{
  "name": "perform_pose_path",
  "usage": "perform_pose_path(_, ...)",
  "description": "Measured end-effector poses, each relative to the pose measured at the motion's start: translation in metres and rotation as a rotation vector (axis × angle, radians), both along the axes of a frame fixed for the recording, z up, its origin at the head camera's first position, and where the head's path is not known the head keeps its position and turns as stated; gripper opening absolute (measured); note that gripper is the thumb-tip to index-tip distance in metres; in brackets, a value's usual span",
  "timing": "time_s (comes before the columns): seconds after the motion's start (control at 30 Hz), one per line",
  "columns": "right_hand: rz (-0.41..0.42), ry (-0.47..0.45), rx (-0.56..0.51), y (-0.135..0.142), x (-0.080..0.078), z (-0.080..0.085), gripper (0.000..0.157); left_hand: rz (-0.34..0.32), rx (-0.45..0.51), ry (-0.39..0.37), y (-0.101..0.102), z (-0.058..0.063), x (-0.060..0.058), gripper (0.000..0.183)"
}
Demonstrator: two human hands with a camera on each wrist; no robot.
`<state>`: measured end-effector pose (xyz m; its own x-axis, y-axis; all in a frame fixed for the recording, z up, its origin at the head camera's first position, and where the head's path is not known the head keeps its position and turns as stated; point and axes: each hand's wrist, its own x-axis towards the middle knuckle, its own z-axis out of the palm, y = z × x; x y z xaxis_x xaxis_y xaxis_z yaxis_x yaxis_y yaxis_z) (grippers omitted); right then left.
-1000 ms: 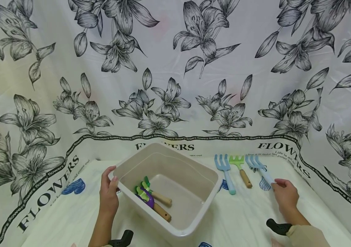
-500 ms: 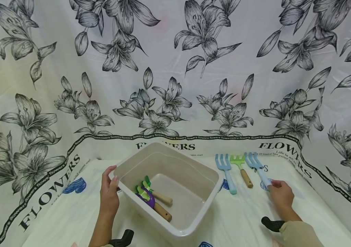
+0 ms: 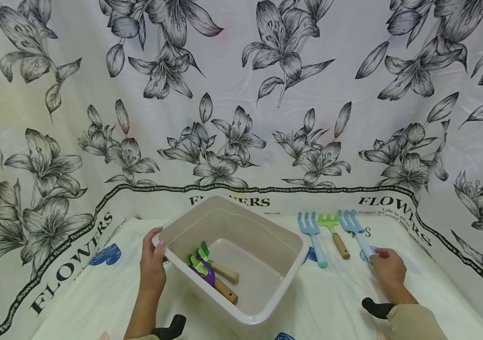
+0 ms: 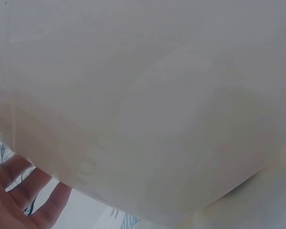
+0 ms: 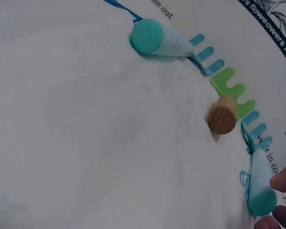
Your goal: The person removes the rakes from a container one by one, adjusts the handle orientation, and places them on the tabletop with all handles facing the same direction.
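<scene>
My left hand (image 3: 153,259) grips the left rim of a beige plastic tub (image 3: 263,236), thumb over the edge; in the left wrist view its fingers (image 4: 33,188) lie against the tub's outer wall. Inside the tub are small garden tools: a wooden-handled one with a green head (image 3: 224,272) and another with purple and green parts (image 3: 210,276). My right hand (image 3: 389,270) pinches the handle end of a light-blue hand fork (image 3: 360,238) lying on the cloth. Beside that fork are a green hand rake with a wooden handle (image 3: 339,245) and a second blue hand fork (image 3: 314,243).
A white cloth (image 3: 97,293) printed with blue hearts and lettering covers the table. Behind it rises a white curtain (image 3: 233,156) with black flower drawings. A black wrist mount (image 3: 377,308) sits on the right forearm, another (image 3: 171,328) on the left.
My right hand has shifted left with the right-hand fork's handle, bringing it nearer the green rake. Over the last half second the hand and fork stay almost still. The left hand keeps its grip.
</scene>
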<state>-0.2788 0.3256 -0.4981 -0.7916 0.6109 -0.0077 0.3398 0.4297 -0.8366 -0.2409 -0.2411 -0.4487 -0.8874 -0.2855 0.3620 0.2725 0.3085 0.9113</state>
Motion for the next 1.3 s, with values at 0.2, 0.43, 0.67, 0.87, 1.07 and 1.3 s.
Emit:
perform_pose_path(0.2, 0.019, 0.021, 0.055, -0.001, -0.001, 0.016, 0.037, 0.005, 0.004, -0.005, 0.001, 0.0, 0.0, 0.043)
perform_pose_path(0.43, 0.051, 0.082, 0.043, -0.008, -0.016, 0.057, 0.041, 0.02, -0.014, -0.017, 0.001, 0.0, -0.001, 0.044)
perform_pose_path(0.67, 0.23, 0.129, 0.08, -0.023, -0.03, 0.094, 0.043, 0.014, -0.019, -0.016, 0.0, 0.0, 0.0, 0.045)
perform_pose_path(0.87, 0.364, 0.177, 0.095, -0.044, -0.043, 0.123, 0.046, 0.013, -0.018, -0.026, 0.0, -0.001, -0.001, 0.045)
perform_pose_path(1.07, 0.478, 0.226, 0.054, -0.076, -0.051, 0.15, 0.05, -0.003, -0.001, -0.036, 0.002, 0.002, 0.0, 0.045)
perform_pose_path(1.3, 0.681, 0.323, -0.042, -0.118, -0.06, 0.178, 0.053, 0.01, -0.01, -0.035, 0.002, 0.004, 0.0, 0.045)
